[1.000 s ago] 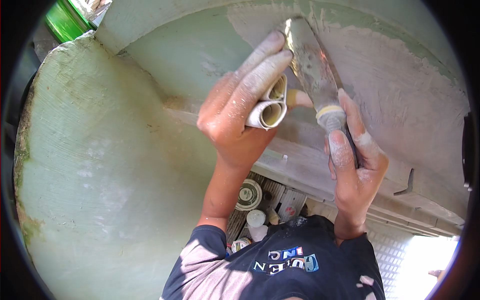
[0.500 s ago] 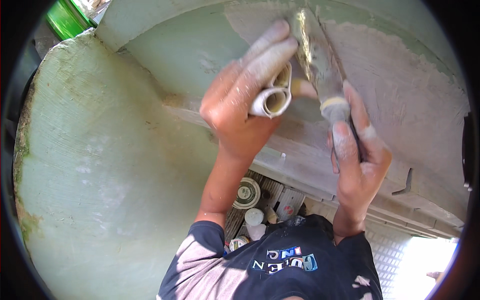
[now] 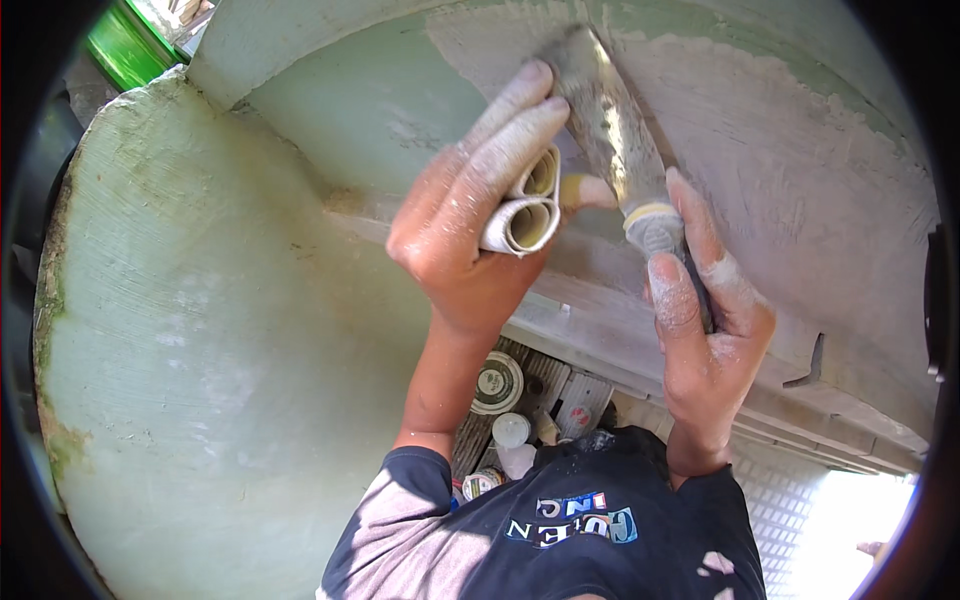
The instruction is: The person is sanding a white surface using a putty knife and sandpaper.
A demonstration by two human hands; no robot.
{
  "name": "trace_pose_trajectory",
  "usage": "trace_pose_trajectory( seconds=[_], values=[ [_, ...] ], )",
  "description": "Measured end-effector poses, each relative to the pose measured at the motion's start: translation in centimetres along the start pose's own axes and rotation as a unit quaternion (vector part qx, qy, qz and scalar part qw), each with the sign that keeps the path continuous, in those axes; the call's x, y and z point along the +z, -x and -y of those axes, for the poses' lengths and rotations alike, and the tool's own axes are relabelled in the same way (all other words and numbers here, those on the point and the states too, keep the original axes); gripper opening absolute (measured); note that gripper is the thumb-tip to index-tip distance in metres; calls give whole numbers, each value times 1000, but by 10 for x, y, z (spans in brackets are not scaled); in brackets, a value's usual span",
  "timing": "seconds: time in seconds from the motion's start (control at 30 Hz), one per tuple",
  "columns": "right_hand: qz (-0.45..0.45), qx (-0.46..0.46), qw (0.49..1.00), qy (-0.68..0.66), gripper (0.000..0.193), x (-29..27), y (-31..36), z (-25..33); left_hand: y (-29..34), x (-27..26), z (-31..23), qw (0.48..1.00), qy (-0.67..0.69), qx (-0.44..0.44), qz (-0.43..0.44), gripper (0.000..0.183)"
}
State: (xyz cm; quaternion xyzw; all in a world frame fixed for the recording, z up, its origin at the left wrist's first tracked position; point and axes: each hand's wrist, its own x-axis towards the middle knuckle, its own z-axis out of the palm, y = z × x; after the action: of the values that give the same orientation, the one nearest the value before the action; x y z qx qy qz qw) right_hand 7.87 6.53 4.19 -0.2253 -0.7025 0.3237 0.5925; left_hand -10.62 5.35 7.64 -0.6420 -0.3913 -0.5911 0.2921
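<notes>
My right hand [image 3: 715, 320] grips the handle of a putty knife [image 3: 618, 130], with its forefinger laid along the ferrule. The broad metal blade points up and to the left, near the overhead surface; whether its edge touches cannot be told. My left hand [image 3: 450, 215] is closed around a rolled sheet [image 3: 522, 226], pale outside and yellowish inside, maybe sandpaper. Its dusty fingertips are by the blade's left side. Behind both hands spreads a greyish-pink coat of filler [image 3: 790, 180] over a pale green surface [image 3: 370, 110]. White dust covers both hands.
A large green curved panel [image 3: 230, 350] with a rough edge stands at left. Below, several tubs, including a round lidded one [image 3: 497, 383], stand on wooden boards. A small notched bracket [image 3: 808, 362] juts out at right. A bright green object [image 3: 130, 45] shows at upper left.
Both hands have shifted slightly left. The putty knife's blade has tilted further left and now shows its broad face. The rolled sheet has moved with my left hand.
</notes>
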Motion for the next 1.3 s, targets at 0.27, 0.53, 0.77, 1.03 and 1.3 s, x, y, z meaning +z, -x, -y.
trace_pose_trajectory(
  seconds=[0.27,0.53,0.77,1.03,1.3],
  values=[
    [7,-17,1000,-6,46,4,-8,12,-8,-1,6,1000,-13,25,-4,60],
    [-4,47,999,-8,46,3,-9,18,-18,3,4,1000,-12,17,-11,57],
    [3,-18,1000,2,46,-6,0,4,3,6,-2,1000,-5,6,8,56],
    [3,33,999,-16,45,-4,-2,18,-3,2,-2,1000,-2,2,-10,59],
    [20,106,993,-38,46,-7,-9,28,-10,1,-1,1000,9,0,-25,58]
  ],
)
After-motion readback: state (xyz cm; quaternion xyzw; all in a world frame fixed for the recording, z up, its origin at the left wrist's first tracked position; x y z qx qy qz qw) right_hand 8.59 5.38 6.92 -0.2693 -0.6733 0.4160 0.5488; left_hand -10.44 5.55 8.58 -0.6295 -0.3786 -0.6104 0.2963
